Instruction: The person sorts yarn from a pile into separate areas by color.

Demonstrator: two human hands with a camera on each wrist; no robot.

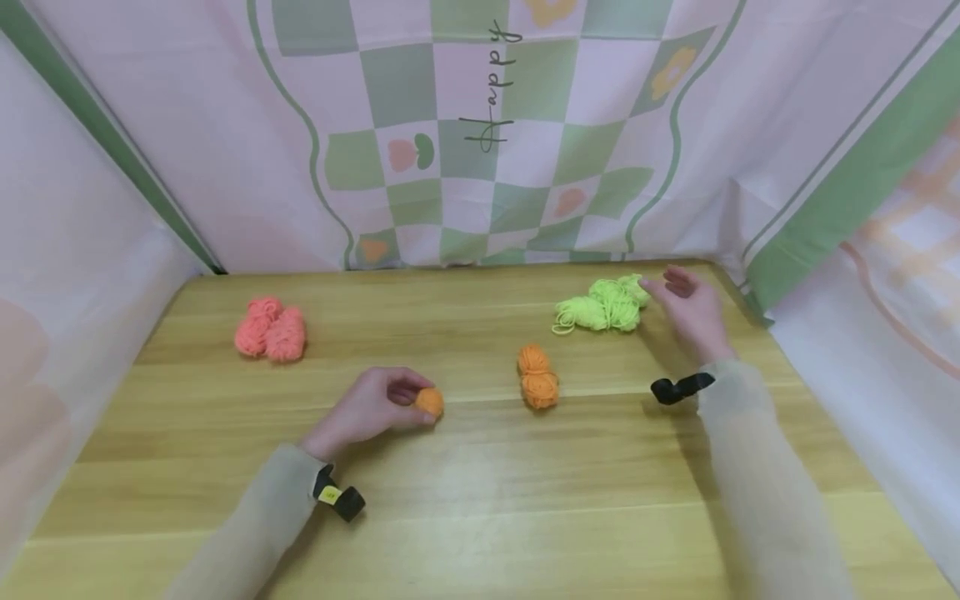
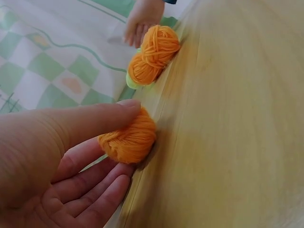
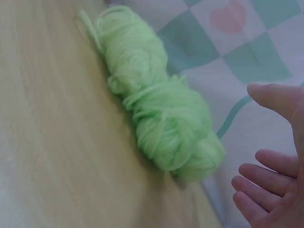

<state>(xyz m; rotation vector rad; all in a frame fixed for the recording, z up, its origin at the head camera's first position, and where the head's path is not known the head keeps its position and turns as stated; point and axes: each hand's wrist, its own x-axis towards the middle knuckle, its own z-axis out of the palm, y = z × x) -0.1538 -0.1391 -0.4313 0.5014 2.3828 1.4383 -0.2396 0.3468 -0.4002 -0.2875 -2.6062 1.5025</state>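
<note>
My left hand (image 1: 372,406) pinches a small orange yarn ball (image 1: 429,403) on the wooden table; in the left wrist view the thumb lies over the ball (image 2: 130,137) with fingers beneath it. To its right lies an orange skein of yarn (image 1: 537,377), tied in at the middle. My right hand (image 1: 692,310) is just right of a lime-green bundle of yarn (image 1: 603,304). Its thumb and fingers are spread apart in the right wrist view, with a gap between them and the green yarn (image 3: 166,118). They hold nothing.
A coral-pink yarn bundle (image 1: 270,331) lies at the table's far left. Behind the wooden table (image 1: 480,517) hangs a green-and-white checked cloth (image 1: 465,167), and pale cloth also covers both sides. A black wrist camera sits on each sleeve cuff.
</note>
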